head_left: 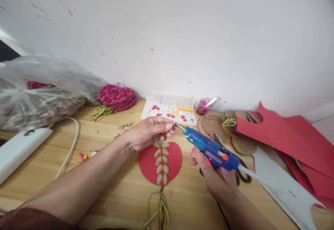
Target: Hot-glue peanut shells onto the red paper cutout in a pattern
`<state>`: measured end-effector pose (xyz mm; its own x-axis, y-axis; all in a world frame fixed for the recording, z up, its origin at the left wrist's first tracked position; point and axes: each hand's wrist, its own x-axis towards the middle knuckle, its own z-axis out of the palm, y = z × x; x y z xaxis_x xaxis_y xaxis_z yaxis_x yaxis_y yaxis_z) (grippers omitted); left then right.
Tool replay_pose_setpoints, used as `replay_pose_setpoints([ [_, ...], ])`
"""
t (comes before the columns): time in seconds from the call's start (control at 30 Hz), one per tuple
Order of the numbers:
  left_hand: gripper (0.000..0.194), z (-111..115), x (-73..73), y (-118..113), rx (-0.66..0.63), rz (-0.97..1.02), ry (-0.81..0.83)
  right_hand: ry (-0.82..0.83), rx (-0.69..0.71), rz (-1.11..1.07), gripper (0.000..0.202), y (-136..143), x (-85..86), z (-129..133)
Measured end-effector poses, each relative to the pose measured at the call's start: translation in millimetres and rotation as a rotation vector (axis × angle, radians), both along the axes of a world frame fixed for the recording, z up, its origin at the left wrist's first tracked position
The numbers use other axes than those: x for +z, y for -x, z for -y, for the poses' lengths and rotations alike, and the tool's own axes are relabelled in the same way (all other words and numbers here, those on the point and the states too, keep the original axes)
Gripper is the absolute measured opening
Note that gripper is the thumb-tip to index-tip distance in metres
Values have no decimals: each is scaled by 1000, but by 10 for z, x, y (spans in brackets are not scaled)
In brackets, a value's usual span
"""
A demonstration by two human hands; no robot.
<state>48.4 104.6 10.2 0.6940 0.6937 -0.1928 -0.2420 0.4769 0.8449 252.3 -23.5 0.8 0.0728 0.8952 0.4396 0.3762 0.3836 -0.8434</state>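
Observation:
My left hand (150, 131) pinches a small brownish shell piece (174, 126) above the top of a red paper disc (148, 164). The metal nozzle of a blue glue gun (211, 148) meets the piece or sits just beside it. Wrapped round the glue gun's handle is my right hand (217, 177), and a clear glue stick juts from the gun's rear. Two columns of tan shell pieces (159, 169) run down the disc's middle. Green and brown cords (163, 212) hang from its lower edge.
Plastic bags of shells (39, 104) and a white device (23, 150) with a cable are at left. Behind stand magenta discs (117, 97), a paper sheet with red stars (151, 101) and a cup (204, 107). Black-handled scissors (245, 174) and red sheets (289, 136) lie right.

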Motion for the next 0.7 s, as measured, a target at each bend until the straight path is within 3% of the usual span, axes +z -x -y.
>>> replay_pose_setpoints([
  [0.7, 30, 9, -6, 7, -2, -7, -7, 3, 0, 3, 10, -23, -39, -9],
])
